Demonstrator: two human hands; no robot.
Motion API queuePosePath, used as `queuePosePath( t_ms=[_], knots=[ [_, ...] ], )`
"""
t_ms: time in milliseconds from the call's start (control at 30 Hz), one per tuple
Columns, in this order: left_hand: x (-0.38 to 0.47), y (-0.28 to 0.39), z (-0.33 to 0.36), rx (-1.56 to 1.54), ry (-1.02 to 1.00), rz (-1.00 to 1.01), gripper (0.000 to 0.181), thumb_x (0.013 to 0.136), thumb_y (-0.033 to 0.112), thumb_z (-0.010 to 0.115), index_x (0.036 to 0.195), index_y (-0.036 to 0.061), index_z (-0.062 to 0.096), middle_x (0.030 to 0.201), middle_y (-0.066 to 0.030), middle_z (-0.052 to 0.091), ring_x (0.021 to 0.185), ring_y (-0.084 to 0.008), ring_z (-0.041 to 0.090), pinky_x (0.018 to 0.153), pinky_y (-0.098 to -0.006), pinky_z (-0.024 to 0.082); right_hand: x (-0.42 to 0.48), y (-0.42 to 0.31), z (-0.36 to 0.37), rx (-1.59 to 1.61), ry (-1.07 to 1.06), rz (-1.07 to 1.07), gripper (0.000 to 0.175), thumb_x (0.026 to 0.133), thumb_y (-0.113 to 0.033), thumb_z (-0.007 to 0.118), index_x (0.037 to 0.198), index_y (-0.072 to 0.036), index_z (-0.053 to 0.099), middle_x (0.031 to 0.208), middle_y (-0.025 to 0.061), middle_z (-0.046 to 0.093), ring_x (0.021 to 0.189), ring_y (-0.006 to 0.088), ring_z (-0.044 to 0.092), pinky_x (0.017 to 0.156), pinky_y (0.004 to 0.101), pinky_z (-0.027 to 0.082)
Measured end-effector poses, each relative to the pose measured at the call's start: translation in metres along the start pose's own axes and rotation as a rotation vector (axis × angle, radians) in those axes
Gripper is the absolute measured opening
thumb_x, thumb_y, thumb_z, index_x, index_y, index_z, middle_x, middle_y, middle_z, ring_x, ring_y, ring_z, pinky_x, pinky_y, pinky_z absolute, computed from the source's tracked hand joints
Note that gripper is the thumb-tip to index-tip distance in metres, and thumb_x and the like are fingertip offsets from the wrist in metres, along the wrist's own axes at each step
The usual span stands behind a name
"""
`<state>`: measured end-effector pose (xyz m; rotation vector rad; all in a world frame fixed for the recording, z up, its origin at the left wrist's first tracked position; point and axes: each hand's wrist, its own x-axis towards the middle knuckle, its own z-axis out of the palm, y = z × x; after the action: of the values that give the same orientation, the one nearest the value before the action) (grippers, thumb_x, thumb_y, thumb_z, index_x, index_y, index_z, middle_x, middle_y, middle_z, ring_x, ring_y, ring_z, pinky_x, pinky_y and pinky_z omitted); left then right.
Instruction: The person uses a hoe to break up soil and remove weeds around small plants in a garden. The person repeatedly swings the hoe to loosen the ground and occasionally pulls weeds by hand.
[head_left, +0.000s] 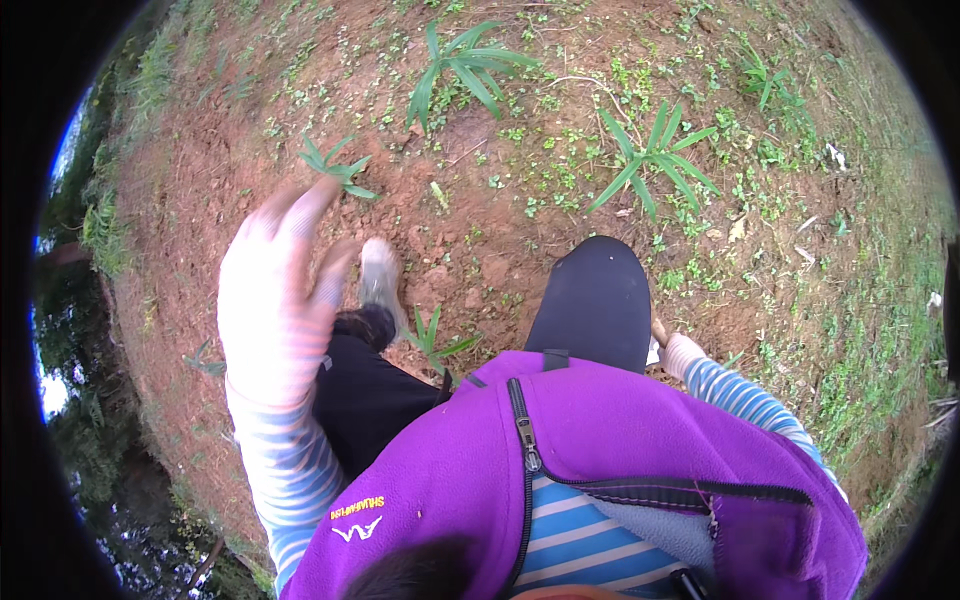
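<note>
My left hand (281, 292), in a pale glove with brownish fingertips, is raised at the left with its fingers apart and nothing in it. Just beyond its fingertips a small long-leaved green plant (341, 171) grows from reddish soil. Low on the right, beside my dark-clad knee (600, 292), my right hand (681, 352) is closed round a wooden handle (659, 331); the rest of that tool is hidden by the knee. Another small plant (431, 341) stands between my legs, close to my shoe (381, 274).
Larger long-leaved plants grow ahead, one at the top (465, 67) and one right of centre (654, 161). A further plant (766, 81) is at the upper right. Low weeds and dry leaves dot the soil. Dark trees (97, 420) line the left edge.
</note>
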<state>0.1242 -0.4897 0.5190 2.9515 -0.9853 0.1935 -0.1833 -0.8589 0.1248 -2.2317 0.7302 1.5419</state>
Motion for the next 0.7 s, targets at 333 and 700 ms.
queuePosePath(
  t_ms=[333, 700],
  knots=[
    [0.063, 0.029, 0.170, 0.024, -0.749, 0.451, 0.038, 0.082, 0.037, 0.074, 0.108, 0.0093, 0.066, 0.103, -0.0101, 0.067, 0.101, -0.0291, 0.066, 0.085, -0.0418, 0.052, -0.041, -0.019, -0.002, 0.245, -0.057, 0.227, 0.034, 0.101, -0.031, 0.047, 0.121, -0.008, 0.061, 0.111, 0.0210, 0.070, 0.104, 0.0389, 0.067, 0.095, 0.0474, 0.050],
    [0.045, -0.003, 0.180, -0.327, -1.139, 0.658, 0.035, 0.084, 0.038, 0.072, 0.103, 0.0082, 0.068, 0.104, -0.0117, 0.066, 0.103, -0.0294, 0.064, 0.089, -0.0445, 0.050, -0.042, -0.089, -0.004, 0.778, 0.086, 0.997, 0.063, 0.100, -0.051, 0.037, 0.118, 0.000, 0.070, 0.119, 0.0220, 0.069, 0.114, 0.0310, 0.066, 0.100, 0.0392, 0.046]
  ],
)
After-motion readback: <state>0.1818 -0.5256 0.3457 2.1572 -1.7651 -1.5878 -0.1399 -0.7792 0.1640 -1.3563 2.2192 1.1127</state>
